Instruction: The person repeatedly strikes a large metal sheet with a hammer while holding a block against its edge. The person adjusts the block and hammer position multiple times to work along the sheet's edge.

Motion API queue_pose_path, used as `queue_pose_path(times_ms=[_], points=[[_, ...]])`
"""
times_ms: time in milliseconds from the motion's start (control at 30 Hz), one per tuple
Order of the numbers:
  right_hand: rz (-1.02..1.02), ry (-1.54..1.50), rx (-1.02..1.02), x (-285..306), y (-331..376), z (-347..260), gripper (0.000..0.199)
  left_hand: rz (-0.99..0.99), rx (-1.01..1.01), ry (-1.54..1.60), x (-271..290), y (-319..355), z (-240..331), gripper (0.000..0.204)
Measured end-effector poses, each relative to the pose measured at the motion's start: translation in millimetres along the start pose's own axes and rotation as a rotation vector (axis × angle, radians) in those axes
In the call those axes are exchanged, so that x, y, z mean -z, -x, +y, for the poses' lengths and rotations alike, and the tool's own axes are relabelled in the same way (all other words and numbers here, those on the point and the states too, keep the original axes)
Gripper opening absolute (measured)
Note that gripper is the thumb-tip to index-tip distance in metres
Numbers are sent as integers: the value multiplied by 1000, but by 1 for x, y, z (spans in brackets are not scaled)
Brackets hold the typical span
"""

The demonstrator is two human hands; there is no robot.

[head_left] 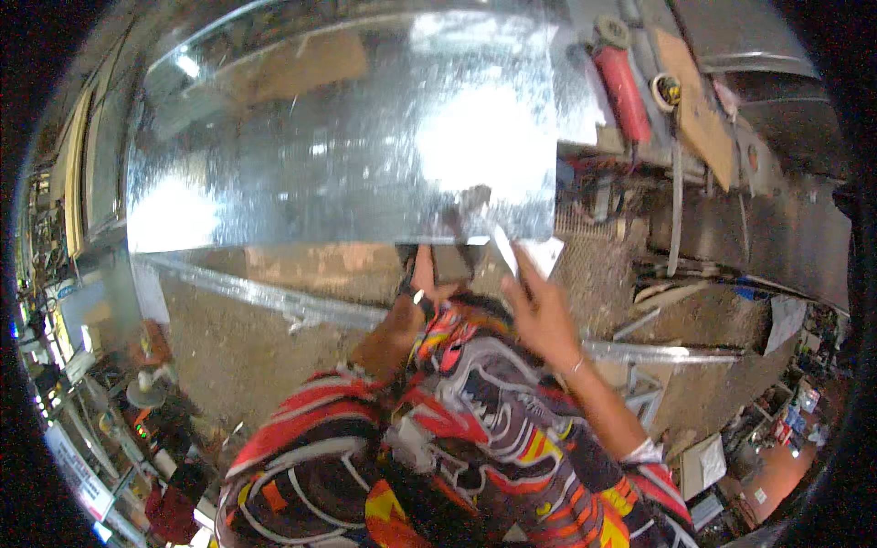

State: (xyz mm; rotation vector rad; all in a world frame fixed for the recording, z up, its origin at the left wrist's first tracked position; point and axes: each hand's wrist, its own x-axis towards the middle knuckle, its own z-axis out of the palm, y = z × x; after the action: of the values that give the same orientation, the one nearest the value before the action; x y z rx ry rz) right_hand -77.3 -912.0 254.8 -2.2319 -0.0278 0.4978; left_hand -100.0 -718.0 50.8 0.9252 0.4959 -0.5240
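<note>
A large shiny metal sheet (pixel 301 173) spreads in front of me, with strong glare on it. At its near edge is my left hand (pixel 425 290), one finger stretched toward the edge and the thumb out to the side; part of the hand is hard to make out. My right hand (pixel 541 306) is closed round a slim, pale, flat strip-like tool (pixel 504 248) whose far end slants up over the sheet's near right part. Beside it a white pointed piece (pixel 546 256) shows past the edge. A dark flat shape (pixel 453 262) lies between my hands, its kind unclear.
A red angle grinder (pixel 623 91) lies right of the sheet, near a tape-like round yellow-black item (pixel 668 89) and a wooden board (pixel 699 119). Metal bars (pixel 274 297) run below the sheet at left, and another metal bar (pixel 676 353) at right. Clutter fills both sides.
</note>
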Motion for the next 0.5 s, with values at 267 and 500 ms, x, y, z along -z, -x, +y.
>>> queue_pose_path(times_ms=[267,500], points=[[-70,119,5,-22,17,24,59,106,173,563,-2,-13,-13,58],[5,-146,-99,17,25,7,60,64,260,615,5,-18,-34,60]])
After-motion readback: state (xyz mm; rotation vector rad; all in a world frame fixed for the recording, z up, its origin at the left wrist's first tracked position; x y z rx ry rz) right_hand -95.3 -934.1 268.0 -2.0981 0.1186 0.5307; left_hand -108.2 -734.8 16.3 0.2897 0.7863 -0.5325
